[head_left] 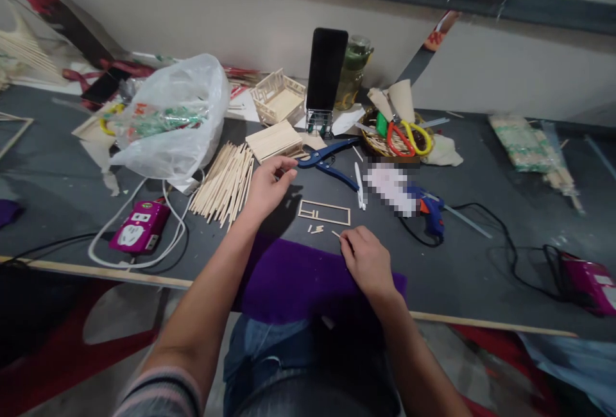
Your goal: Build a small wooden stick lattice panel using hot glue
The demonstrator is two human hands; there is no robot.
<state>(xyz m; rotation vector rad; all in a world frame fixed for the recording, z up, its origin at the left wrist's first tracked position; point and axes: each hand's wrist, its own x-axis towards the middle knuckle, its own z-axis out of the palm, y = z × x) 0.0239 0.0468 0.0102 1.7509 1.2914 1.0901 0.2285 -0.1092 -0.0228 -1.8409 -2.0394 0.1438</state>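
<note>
- Two hands are out over the grey worktop (481, 263). The work in hand looks like the fitting of small wooden pieces into a flat frame.
- The right hand (368, 263) is clenched in a fine pinch on a short stick (335, 234), whose tip pokes out past the fingertips, just above the worktop.
- The stick frame (324, 212) lies flat just beyond the right hand and beside the left hand, apart from both. A few offcuts (316, 229) lie loose between the frame and the pinched stick.
- The left hand (267, 187) is raised with its fingers curled and the thumb close to the forefinger. I cannot tell whether it grips anything.
- Just beyond the left fingertips lie the blue cutters (327, 161) and a flat stick panel (273, 140). A bundle of long sticks (225, 183) lies fanned out on that hand's outer side.
- A purple cloth (289, 279) is spread under both wrists at the near edge.
- A glue gun (430, 212) rests beyond the right hand on its outer side, well clear of the frame.
- As a judgement, the step is handling one cut piece beside the frame. Setting so small a piece would call for a steady pinch, the frame held still, and care not to scatter the offcuts.
</note>
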